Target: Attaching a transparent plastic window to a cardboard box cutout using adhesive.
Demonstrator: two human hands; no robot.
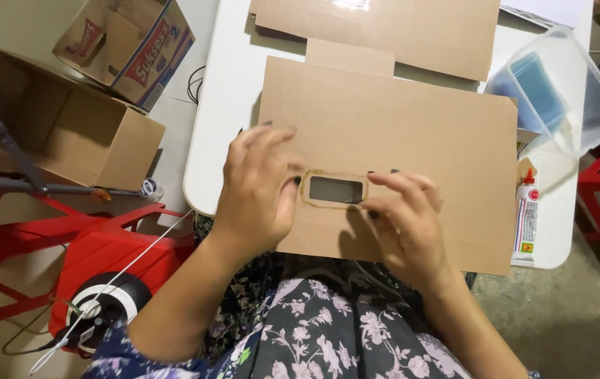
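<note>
Both hands lie flat on the card (412, 133) on the table (223, 105), left hand (254, 193) and right hand (405, 224) holding nothing, beside the gluey window (335, 189). I think pressing softly around the window works best, fingers off the wet glue.

1. Your left hand (258, 193) and right hand (405, 214) press on a matt brown cardboard sheet (419, 133) with a glossy, glue-wet rim around its cut-out window (335, 189).
2. The table (226, 91) looks smooth and white.
3. The container (570, 88) is clear glossy plastic.
4. The glue tube (526, 221) looks like shiny plastic.
5. Your skirt (328, 330) is printed cloth.
</note>
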